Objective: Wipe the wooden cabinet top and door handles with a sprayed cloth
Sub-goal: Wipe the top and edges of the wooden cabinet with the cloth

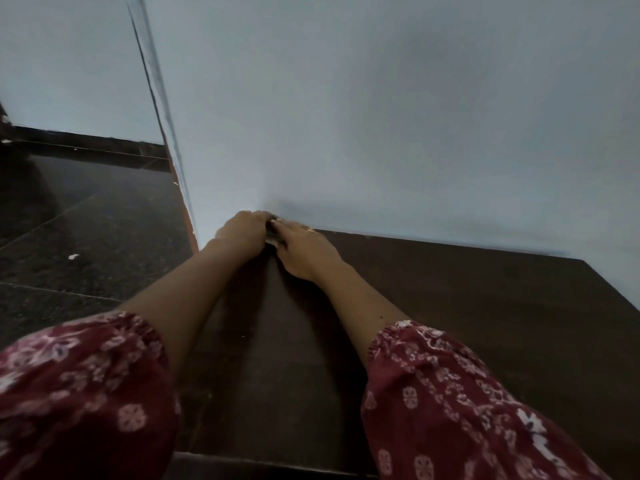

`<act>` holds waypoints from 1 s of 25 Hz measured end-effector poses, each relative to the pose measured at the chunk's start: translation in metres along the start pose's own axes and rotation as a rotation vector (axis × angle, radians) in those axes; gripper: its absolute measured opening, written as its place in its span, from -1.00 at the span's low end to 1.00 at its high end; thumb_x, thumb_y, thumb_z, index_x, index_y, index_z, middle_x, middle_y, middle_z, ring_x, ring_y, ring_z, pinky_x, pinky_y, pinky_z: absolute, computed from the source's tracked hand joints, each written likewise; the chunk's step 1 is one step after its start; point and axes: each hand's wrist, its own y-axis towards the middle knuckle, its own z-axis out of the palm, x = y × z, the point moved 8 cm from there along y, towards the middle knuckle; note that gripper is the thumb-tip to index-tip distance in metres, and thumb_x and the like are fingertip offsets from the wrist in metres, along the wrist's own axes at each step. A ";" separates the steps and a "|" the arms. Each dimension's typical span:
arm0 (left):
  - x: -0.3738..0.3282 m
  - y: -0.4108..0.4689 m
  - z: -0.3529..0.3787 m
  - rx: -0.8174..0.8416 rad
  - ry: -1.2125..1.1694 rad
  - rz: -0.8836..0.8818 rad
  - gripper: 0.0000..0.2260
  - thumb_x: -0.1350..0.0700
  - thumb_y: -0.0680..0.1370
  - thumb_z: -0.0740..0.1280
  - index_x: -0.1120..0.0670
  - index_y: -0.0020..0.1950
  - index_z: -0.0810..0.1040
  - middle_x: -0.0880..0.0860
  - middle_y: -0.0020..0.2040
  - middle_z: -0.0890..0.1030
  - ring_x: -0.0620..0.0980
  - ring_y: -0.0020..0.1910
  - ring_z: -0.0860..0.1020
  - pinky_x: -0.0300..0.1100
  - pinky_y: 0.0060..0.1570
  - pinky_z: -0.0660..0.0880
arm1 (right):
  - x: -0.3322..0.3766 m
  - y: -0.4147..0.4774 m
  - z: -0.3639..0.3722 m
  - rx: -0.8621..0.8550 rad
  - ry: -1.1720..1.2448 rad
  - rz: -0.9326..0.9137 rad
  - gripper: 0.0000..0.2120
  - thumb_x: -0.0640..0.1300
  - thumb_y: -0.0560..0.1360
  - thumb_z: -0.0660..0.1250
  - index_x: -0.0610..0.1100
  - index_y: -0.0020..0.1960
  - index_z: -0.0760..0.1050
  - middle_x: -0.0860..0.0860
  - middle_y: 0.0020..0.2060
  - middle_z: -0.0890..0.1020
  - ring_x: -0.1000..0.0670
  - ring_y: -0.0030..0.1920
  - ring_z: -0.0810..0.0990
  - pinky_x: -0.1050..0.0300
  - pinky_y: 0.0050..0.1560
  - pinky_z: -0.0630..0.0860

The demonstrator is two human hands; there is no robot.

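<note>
The dark wooden cabinet top (pixel 450 306) fills the lower right and runs back to a pale wall. Both my hands meet at its far left corner, right against the wall. My left hand (pixel 242 233) and my right hand (pixel 304 251) close together over a small bunched cloth (pixel 272 233), of which only a dark sliver with a pale edge shows between the fingers. A ring sits on a finger of my right hand. The cabinet's doors and handles are out of view.
The pale blue wall (pixel 381 116) stands directly behind the cabinet and ends in a corner edge at the left. Dark speckled floor tiles (pixel 86 237) lie to the left, with a small white scrap (pixel 73 257) on them.
</note>
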 end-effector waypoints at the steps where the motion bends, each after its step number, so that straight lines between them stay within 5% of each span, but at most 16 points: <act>1: -0.017 0.003 0.006 0.006 -0.030 0.029 -0.58 0.28 0.54 0.13 0.08 0.40 0.37 0.20 0.34 0.47 0.19 0.32 0.42 0.00 0.32 0.36 | -0.017 -0.006 -0.006 -0.014 -0.003 0.030 -0.53 -0.14 0.60 0.08 -0.14 0.49 0.16 -0.09 0.49 0.25 -0.10 0.46 0.23 0.03 0.45 0.15; 7: -0.150 0.010 0.059 0.052 -0.179 0.206 -0.65 0.27 0.56 0.09 0.15 0.32 0.43 0.21 0.30 0.48 0.18 0.30 0.46 0.01 0.30 0.39 | -0.131 -0.078 -0.049 -0.151 -0.009 0.218 -0.56 -0.16 0.54 0.16 -0.12 0.41 0.30 -0.11 0.38 0.44 -0.11 0.35 0.42 -0.01 0.37 0.34; 12: -0.211 -0.028 0.074 0.103 -0.186 0.278 -0.68 0.26 0.61 0.05 0.15 0.35 0.36 0.14 0.40 0.37 0.14 0.35 0.38 0.01 0.25 0.38 | -0.156 -0.143 -0.063 -0.186 -0.063 0.430 -0.56 -0.14 0.58 0.08 -0.09 0.45 0.23 -0.08 0.44 0.35 -0.12 0.43 0.31 -0.10 0.44 0.23; 17: -0.178 -0.078 0.052 0.127 -0.090 0.273 -0.66 0.23 0.61 0.09 0.10 0.39 0.31 0.11 0.42 0.35 0.15 0.37 0.36 0.05 0.25 0.38 | -0.094 -0.167 -0.047 -0.167 -0.046 0.487 -0.54 -0.11 0.60 0.05 -0.10 0.49 0.13 -0.05 0.50 0.24 -0.09 0.50 0.17 -0.04 0.48 0.06; 25: -0.037 -0.179 -0.012 0.030 -0.016 0.098 -0.68 0.23 0.58 0.14 0.08 0.33 0.39 0.10 0.32 0.49 0.15 0.25 0.49 0.08 0.16 0.47 | 0.073 -0.174 -0.006 -0.022 0.010 0.158 -0.48 -0.16 0.57 0.10 -0.15 0.50 0.09 -0.08 0.51 0.20 -0.12 0.50 0.14 -0.03 0.46 0.09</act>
